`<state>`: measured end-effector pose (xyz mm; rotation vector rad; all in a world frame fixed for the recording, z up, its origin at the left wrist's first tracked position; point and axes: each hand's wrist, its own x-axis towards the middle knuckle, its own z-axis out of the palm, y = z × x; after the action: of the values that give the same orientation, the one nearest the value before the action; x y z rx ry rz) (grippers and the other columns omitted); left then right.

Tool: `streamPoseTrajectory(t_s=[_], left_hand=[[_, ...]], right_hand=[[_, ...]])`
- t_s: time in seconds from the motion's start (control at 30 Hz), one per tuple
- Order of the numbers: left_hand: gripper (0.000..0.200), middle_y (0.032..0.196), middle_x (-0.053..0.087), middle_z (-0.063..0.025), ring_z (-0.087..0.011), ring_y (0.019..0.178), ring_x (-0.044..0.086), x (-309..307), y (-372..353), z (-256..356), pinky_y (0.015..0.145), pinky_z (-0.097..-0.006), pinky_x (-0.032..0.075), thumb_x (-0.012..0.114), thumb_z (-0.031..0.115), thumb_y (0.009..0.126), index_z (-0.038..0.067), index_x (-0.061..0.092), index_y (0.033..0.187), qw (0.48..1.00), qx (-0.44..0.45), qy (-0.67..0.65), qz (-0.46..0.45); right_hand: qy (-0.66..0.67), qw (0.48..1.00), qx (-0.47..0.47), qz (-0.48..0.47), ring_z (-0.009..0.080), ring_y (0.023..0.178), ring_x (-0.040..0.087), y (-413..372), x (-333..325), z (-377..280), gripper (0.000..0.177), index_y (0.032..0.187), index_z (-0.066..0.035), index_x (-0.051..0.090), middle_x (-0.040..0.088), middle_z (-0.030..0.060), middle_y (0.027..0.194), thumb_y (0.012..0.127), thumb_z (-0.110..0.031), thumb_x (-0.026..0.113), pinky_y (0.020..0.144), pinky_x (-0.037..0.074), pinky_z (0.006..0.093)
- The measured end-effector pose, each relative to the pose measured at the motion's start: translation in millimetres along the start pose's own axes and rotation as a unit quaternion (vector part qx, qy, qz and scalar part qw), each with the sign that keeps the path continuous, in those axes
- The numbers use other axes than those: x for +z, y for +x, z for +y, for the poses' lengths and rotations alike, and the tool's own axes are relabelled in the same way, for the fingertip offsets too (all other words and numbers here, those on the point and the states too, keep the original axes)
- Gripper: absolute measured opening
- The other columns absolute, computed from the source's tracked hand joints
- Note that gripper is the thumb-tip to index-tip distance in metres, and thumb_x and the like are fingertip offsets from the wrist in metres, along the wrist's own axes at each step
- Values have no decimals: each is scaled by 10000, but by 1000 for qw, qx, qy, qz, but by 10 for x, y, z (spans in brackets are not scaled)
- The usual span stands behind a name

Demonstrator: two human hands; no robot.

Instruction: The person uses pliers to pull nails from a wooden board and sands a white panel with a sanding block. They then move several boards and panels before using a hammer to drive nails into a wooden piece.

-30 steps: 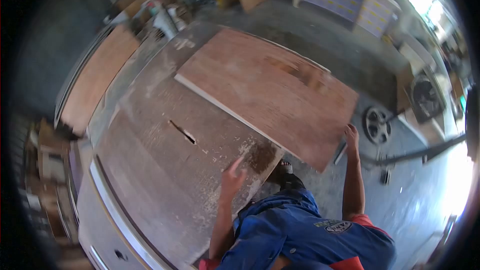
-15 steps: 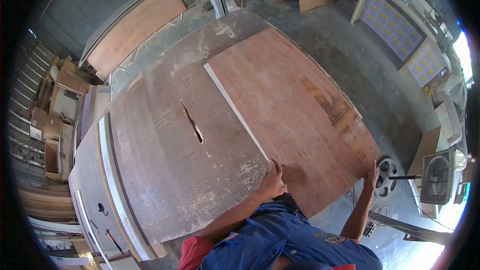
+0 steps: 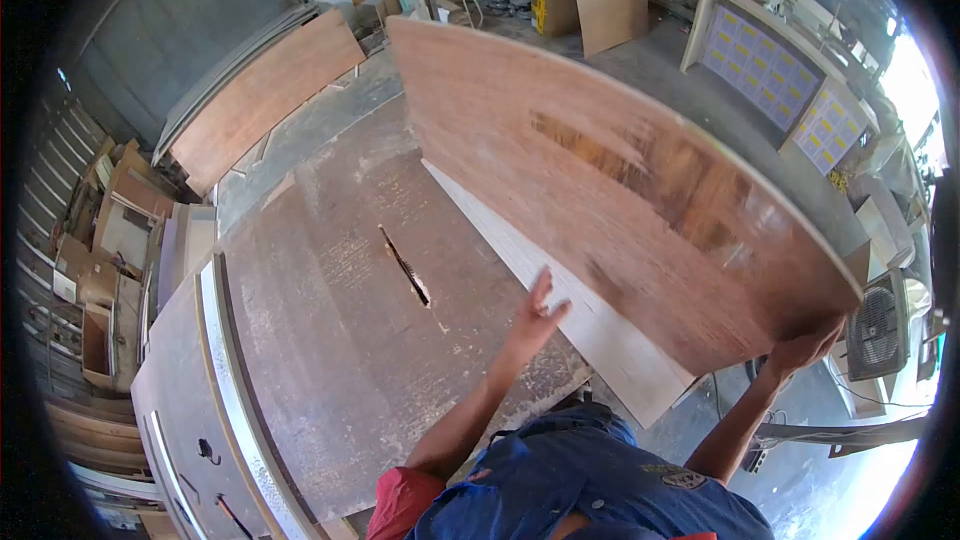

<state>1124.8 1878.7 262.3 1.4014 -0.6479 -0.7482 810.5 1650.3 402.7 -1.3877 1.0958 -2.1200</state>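
Note:
A large reddish plywood sheet (image 3: 600, 170) stands tilted up on its long lower edge at the right of the worktable (image 3: 340, 340). My right hand (image 3: 808, 345) grips its near right corner, some fingers hidden behind the sheet. My left hand (image 3: 541, 315) hovers with its fingers apart near the lower edge and holds nothing. Beneath the raised sheet a pale white board (image 3: 580, 315) lies flat on the table. A narrow slot (image 3: 405, 265) cuts through the tabletop left of my left hand.
A long white-edged strip (image 3: 240, 390) lies along the table's left part. At the right stand a fan (image 3: 878, 332) and a metal bar (image 3: 850, 430). Leaning panels (image 3: 270, 100) are at the back left, a framed unit (image 3: 765, 60) at the back right.
The plywood sheet has swung from flat to steeply tilted, exposing the white board under it. My right hand has risen with its corner. My left hand has let go of the edge and opened.

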Motion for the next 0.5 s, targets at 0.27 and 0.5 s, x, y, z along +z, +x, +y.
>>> streamPoseTrajectory(t_s=[0.27,0.5], left_hand=[[1011,1536,145,-219,-307,1423,188,-786,-67,1414,1072,-534,307,578,573,849,41,18,1502,947,-1,-303,107],[729,1267,499,-238,-304,1158,527,-962,-573,1749,948,-430,450,561,438,865,-58,352,1356,922,3,-357,148]], right_hand=[[237,945,220,50,351,1302,390,-550,-1193,312,646,1320,-32,457,399,204,1419,962,-559,356,1064,297,459],[185,639,709,-234,265,1060,579,-1239,-2030,408,615,1276,53,485,584,192,1181,931,-457,500,909,464,380]])
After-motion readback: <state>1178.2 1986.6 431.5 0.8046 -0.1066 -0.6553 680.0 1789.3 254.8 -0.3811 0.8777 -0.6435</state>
